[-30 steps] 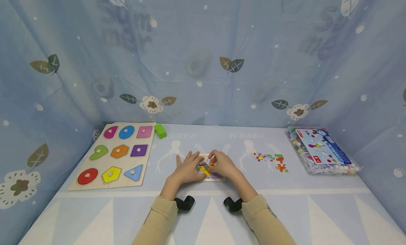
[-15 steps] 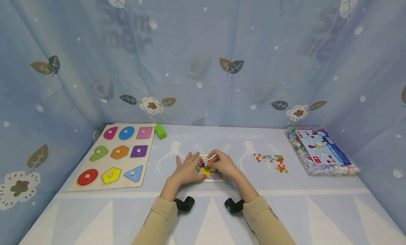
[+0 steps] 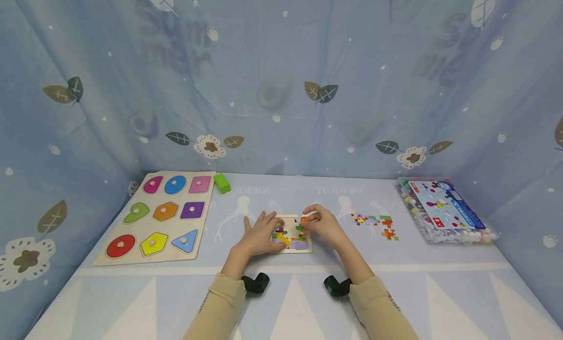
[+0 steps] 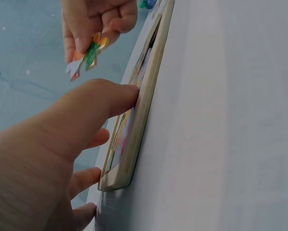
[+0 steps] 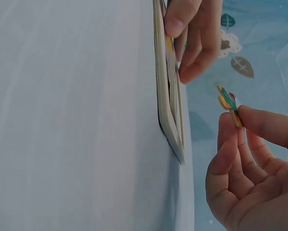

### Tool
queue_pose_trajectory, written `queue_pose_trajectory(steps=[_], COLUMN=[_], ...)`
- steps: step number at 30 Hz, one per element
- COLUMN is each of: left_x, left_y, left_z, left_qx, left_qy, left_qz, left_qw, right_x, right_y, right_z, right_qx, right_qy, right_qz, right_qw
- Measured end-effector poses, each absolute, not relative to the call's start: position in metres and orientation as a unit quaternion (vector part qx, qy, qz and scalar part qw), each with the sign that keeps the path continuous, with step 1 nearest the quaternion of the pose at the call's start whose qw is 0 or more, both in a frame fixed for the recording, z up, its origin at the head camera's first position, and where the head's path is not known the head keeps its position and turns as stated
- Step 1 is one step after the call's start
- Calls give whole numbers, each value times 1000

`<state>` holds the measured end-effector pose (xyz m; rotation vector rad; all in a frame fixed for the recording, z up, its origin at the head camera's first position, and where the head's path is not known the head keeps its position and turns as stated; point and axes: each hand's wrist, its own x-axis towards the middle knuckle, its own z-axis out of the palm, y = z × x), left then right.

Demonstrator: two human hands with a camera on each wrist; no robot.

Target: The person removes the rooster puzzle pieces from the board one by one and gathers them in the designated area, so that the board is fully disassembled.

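Note:
A small wooden-framed puzzle (image 3: 296, 244) lies in front of the person, partly filled with colourful pieces. My left hand (image 3: 257, 237) rests over its left side, thumb on the near edge and fingers spread; in the left wrist view the left hand (image 4: 62, 130) has its thumb on the frame (image 4: 141, 115). Pinched between thumb and fingertips, a green and orange puzzle piece (image 5: 229, 101) is held by my right hand (image 5: 254, 168), raised just off the puzzle's right side. The head view shows the right hand (image 3: 325, 226) at the frame's upper right corner.
Several loose puzzle pieces (image 3: 388, 227) lie to the right. Farther right is a clear box of beads (image 3: 448, 208). At the left stand a shape board (image 3: 169, 223) with knobbed shapes and a green block (image 3: 222, 183). A blue curtain (image 3: 281, 61) hangs behind.
My right hand has moved right and slightly up from the middle of the puzzle, carrying the piece away and uncovering a bare patch of board. The left hand has stayed in place.

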<state>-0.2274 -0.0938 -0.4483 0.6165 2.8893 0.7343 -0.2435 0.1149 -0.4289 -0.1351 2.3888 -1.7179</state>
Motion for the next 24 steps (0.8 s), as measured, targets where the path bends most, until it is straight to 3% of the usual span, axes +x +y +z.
queue_pose_trajectory(steps=[24], left_x=[-225], left_y=[-95], left_z=[-446], left_qx=[211], left_qy=[949], left_qz=[231], left_qw=[47], right_x=[-231], right_y=[204], right_z=[-420], right_qx=[-1], right_qy=[825], right_qz=[-562], right_qw=[54])
